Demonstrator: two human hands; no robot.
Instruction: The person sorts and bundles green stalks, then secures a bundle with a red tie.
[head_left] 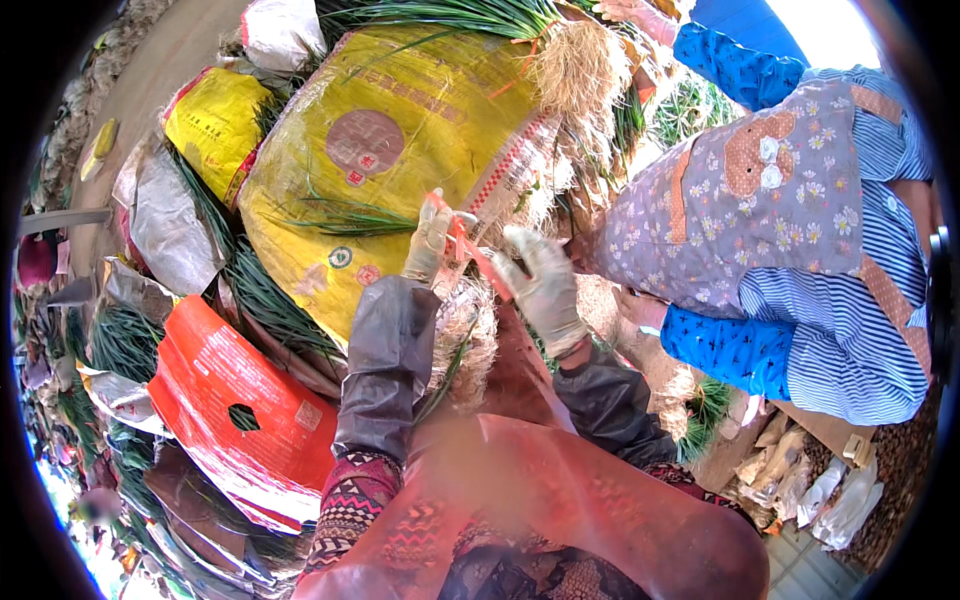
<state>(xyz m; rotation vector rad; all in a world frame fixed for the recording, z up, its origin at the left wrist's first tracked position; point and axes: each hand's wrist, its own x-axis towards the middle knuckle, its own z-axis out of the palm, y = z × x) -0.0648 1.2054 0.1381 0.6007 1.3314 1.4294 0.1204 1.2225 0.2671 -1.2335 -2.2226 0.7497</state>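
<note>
My left hand (pixel 428 240), in a pale glove, is closed on an orange-red plastic strip (pixel 462 240) above the yellow sack. My right hand (pixel 547 292), gloved too, has its fingers bent at the strip's lower end, which it seems to grip. Just below the strip lies a clump of pale stringy roots (pixel 470 335), with a few green blades beside it. A thin bunch of green leaves (pixel 355 218) rests on the yellow woven sack (pixel 300 215), its tips pointing left from my left hand.
A larger bundle of green stalks with bushy roots (pixel 580 70) lies at the far side. On the right a person in a flowered apron (pixel 740 200) and blue sleeves stands close. An orange-red sack (pixel 245 400) and more greens are to the left; plastic bags (pixel 845 505) lie lower right.
</note>
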